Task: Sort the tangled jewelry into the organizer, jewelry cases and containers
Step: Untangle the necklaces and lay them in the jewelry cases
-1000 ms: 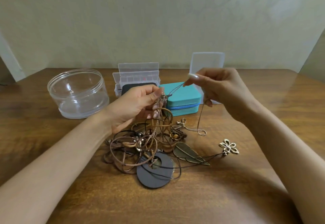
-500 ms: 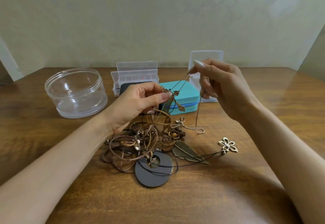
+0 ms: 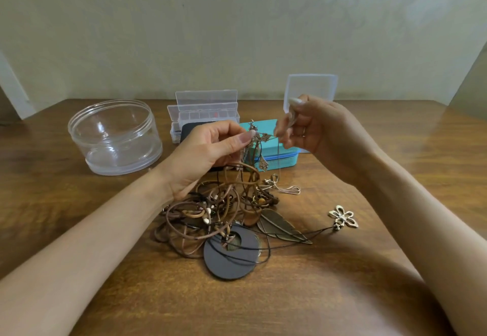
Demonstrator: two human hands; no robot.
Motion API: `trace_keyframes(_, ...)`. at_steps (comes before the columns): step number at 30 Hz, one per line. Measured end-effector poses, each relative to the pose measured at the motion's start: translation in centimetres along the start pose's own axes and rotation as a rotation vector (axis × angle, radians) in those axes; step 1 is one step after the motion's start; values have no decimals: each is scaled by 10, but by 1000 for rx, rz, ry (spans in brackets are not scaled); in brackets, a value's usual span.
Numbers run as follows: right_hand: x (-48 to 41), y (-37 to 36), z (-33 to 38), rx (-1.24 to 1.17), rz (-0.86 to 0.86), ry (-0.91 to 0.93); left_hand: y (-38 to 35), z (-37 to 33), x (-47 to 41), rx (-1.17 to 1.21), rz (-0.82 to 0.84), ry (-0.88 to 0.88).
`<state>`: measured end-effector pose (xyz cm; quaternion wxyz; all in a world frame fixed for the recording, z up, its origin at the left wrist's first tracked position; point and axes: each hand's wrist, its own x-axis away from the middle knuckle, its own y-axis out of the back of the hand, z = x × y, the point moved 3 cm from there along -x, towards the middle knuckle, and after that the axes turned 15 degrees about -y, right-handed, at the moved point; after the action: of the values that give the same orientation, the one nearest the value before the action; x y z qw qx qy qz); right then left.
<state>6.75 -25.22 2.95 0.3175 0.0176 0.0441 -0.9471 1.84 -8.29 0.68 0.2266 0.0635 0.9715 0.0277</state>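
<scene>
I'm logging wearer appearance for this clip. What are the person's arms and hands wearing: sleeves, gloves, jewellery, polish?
Both forearms are bare: no sleeves, gloves, watch or bracelet in view. The left hand and right hand have long nails with pale polish. A thin band, possibly a ring, shows on one right-hand finger.

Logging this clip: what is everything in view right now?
tub: 1, clear, table's far left
organizer: 1, clear, lid up, back centre
black case: 1, black, before organizer, partly hidden
teal case: 1, teal, back centre
box: 1, clear, lid up, back right
cords: tangle, brown and black, table centre
disc: 1, black, tangle's near edge
leaf: 1, bronze, right of tangle
flower: 1, gold, right of leaf
chain: 1, metal, held above tangle
table: 1, brown wood
left hand: 1, pinches chain
right hand: 1, pinches chain
</scene>
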Motion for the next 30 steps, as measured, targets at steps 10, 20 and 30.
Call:
trace_keyframes(10, -3, 1, -4, -175, -63, -88, 0, 4, -1, 79, -46, 27)
trace_keyframes(20, -5, 2, -13, 36, -70, -201, 3, 5, -3, 191, -144, 34)
trace_keyframes(30, -3, -2, -9, -73, 23, -155, 4, 3, -2, 144, -165, 38)
